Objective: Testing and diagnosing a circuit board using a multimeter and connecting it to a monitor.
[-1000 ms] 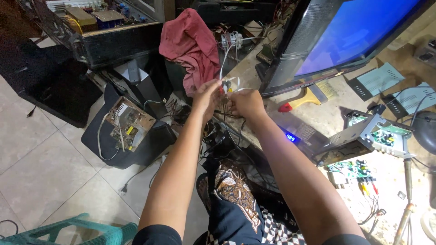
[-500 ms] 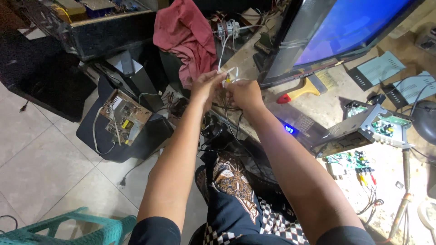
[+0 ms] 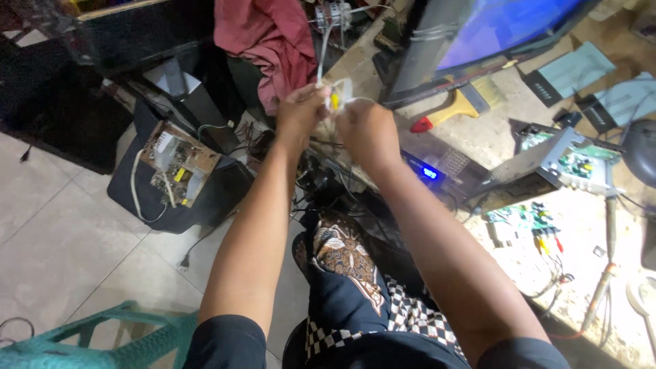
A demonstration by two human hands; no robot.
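Both my hands meet in front of the workbench edge. My left hand (image 3: 299, 117) and my right hand (image 3: 369, 130) are closed together on a small white part with a yellow spot (image 3: 337, 95). A white cable (image 3: 322, 48) runs from it up to a small white device (image 3: 332, 12) on the bench. What exactly the part is I cannot tell; my fingers hide most of it.
A flat screen with a blue picture (image 3: 499, 31) leans on the bench. A red cloth (image 3: 268, 42) hangs at the left, a paint brush (image 3: 452, 109) lies near the screen. Open set-top boxes and circuit boards (image 3: 571, 162) lie right. A board (image 3: 176, 164) sits on a black case on the floor; a green plastic chair (image 3: 102, 335) stands bottom left.
My head has moved closer and lower, so the hands fill more of the view. Both hands stay on the white part by the cable.
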